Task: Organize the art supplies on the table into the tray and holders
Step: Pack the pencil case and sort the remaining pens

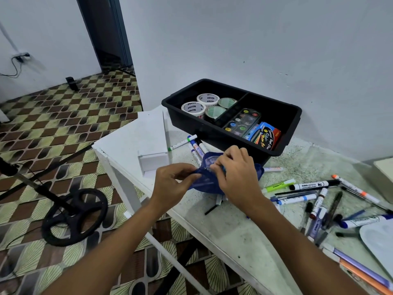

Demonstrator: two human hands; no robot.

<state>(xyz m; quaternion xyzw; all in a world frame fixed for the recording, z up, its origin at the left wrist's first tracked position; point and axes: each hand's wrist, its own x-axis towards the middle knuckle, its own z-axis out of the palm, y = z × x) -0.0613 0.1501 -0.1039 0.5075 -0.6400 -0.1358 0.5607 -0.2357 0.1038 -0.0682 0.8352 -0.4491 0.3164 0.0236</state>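
- The left hand (173, 184) pinches the left end of a blue mesh zip pouch (209, 177) between thumb and curled fingers, over the bench (223, 228) just in from its front edge.
- The right hand (235, 173) curls over the pouch's top, its fingertips pinching at the small metal zip pull; the pouch is held between both hands, its lower part sagging toward the bench top.
- A black 2-compartment tray (287, 133) sits at the bench's rear edge against the wall.
- Its left compartment holds 4 rolls of tape (207, 99), 2 white and printed, 2 pale green.
- Its right compartment holds a watercolour palette (242, 122) with round colour pans and, touching it on the right, a boxed set of colour pens (264, 136), tilted against the tray wall.
- A white open box holder (152, 150) lies on its side near the bench's left corner.
- Several whiteboard markers (196, 145) lie between that holder and the tray, just behind the pouch; 1 has a green cap.
- Toward the bench's right edge a loose scatter of markers and pens (314, 201) lies crossed over one another, among them a black permanent marker (312, 185), a yellow highlighter (278, 185) and an orange-tipped marker (357, 189).
- A white paint palette (380, 241) lies at the right edge, partly out of view.
- 2 pencils, lilac and orange (361, 271), lie near the front right corner.
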